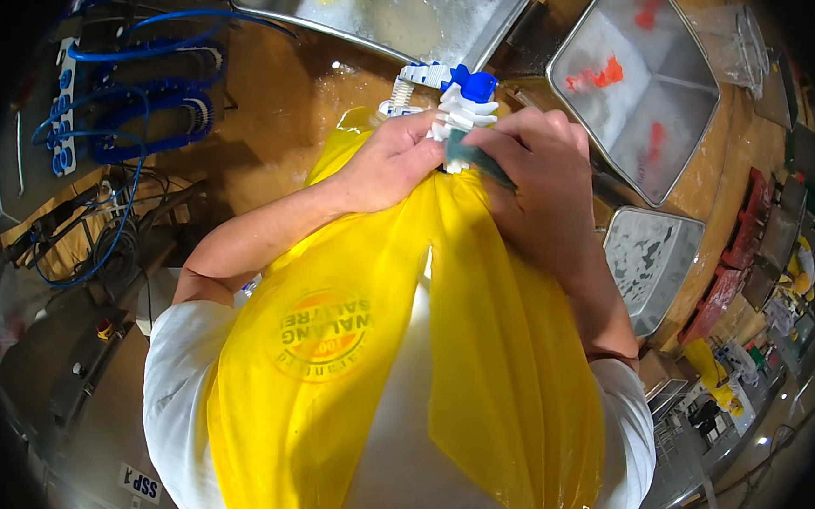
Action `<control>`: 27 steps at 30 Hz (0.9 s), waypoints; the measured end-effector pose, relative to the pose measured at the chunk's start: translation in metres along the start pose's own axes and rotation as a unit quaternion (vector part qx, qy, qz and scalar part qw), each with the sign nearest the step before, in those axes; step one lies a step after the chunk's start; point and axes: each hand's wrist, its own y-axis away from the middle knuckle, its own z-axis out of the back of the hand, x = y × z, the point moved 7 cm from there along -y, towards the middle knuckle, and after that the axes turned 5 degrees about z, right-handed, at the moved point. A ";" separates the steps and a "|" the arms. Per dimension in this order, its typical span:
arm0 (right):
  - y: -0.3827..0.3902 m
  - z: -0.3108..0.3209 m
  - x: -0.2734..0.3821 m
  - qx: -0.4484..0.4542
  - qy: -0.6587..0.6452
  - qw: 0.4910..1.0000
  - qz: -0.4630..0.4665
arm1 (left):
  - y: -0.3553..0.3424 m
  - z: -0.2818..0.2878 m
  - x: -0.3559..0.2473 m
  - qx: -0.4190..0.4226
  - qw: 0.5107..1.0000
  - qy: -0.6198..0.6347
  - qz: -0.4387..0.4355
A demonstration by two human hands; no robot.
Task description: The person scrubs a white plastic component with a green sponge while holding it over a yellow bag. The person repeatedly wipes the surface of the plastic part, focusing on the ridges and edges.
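Note:
A white, ribbed, segmented plastic part with a blue piece on top (474, 84) stands upright between my hands at the top of the yellow plastic apron (513, 364) over my front. My left hand (399, 156) is closed on the lower white section from the left. My right hand (530, 164) holds a dark green scouring pad (470, 151) against that section, its thumb bent over the pad and fingertips partly hidden. More white ribbed pieces (402, 91) reach left from the top of the part.
Beyond the brown worktop (283, 79) is a steel tub of foamy water (376, 10). A tub with red objects (633, 91) and a tray (652, 260) stand at right, beside red items (735, 247). Blue hoses and white manifolds (155, 118) fill the left.

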 end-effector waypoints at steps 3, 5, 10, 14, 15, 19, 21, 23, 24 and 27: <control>0.017 0.008 -0.033 0.012 -0.111 0.987 -0.120 | 0.000 -0.002 0.000 -0.002 0.999 0.021 -0.024; 0.033 0.008 -0.056 -0.023 -0.176 0.968 -0.176 | -0.002 0.005 0.006 0.002 0.998 0.067 0.008; 0.032 -0.006 -0.057 -0.110 -0.222 0.961 -0.123 | -0.009 0.002 -0.001 0.038 0.999 0.030 0.024; 0.015 -0.017 -0.044 -0.121 -0.193 0.962 -0.148 | -0.007 0.001 -0.005 0.034 0.999 0.007 0.022; 0.015 -0.018 -0.044 -0.131 -0.195 0.960 -0.151 | -0.006 0.001 -0.004 0.035 0.999 0.011 0.029; 0.011 -0.020 -0.041 -0.072 -0.196 0.967 -0.145 | -0.001 -0.001 -0.002 0.030 0.996 0.066 0.042; 0.012 -0.020 -0.045 -0.052 -0.227 0.962 -0.142 | 0.001 0.000 -0.004 0.031 0.993 0.102 0.055; 0.011 -0.013 -0.042 -0.019 -0.228 0.967 -0.114 | 0.000 0.002 -0.007 0.033 0.988 0.133 0.076; 0.010 -0.010 -0.042 -0.002 -0.228 0.968 -0.099 | -0.001 0.002 -0.011 0.032 0.993 0.099 0.055; 0.013 -0.002 -0.047 -0.065 -0.227 0.970 -0.049 | -0.002 0.001 -0.014 0.031 0.999 0.039 0.020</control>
